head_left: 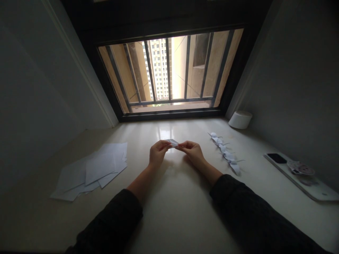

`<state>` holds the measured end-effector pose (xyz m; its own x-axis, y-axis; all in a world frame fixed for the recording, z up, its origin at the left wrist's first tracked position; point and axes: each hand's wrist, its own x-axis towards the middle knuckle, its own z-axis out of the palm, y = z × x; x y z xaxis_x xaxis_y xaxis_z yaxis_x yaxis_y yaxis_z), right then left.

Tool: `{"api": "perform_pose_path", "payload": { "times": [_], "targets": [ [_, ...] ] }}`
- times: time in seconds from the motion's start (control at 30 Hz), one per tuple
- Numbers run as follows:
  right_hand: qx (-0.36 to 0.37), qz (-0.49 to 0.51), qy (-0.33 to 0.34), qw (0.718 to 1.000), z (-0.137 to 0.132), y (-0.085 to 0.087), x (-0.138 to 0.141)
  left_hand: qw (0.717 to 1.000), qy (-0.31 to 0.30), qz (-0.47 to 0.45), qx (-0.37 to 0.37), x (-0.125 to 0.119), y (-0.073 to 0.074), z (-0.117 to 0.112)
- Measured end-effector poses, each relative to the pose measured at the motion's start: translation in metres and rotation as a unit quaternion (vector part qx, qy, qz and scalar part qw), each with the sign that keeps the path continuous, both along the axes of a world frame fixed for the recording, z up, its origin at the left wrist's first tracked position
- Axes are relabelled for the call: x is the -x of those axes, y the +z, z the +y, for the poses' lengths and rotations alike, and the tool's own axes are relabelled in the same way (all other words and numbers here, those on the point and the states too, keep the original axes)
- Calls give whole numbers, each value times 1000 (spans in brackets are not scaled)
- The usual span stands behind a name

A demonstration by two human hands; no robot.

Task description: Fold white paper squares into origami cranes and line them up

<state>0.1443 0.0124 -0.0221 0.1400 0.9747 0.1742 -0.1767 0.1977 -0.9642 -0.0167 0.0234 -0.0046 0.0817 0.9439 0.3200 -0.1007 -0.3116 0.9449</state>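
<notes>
A small folded piece of white paper (pixel 172 142) is held up between both hands over the pale sill, in front of the window. My left hand (pixel 158 152) pinches its left end with closed fingers. At the other end, my right hand (pixel 192 151) grips the paper between thumb and fingers. Parts of the paper are hidden behind the fingertips, so its full shape cannot be made out. To the right of my right hand, several small folded paper figures (pixel 224 152) with thin pointed ends stand in a slanting row.
Loose white paper sheets (pixel 102 164) lie overlapping on the left. A white round container (pixel 240 120) stands by the right wall. A white phone (pixel 315 187) with a cartoon ornament lies at the far right. Beyond is a barred window (pixel 169 116).
</notes>
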Motion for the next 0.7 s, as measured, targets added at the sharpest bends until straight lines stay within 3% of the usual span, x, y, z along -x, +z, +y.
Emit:
{"api": "perform_pose_path", "payload": {
  "times": [0.27,0.7],
  "targets": [
    [25,-43,3,999,-4,6,0,999,23,-10,-20,0,-6,5],
    [10,-20,3,1000,-4,7,0,999,39,-3,-11,-1,-5,4]
  ]
}}
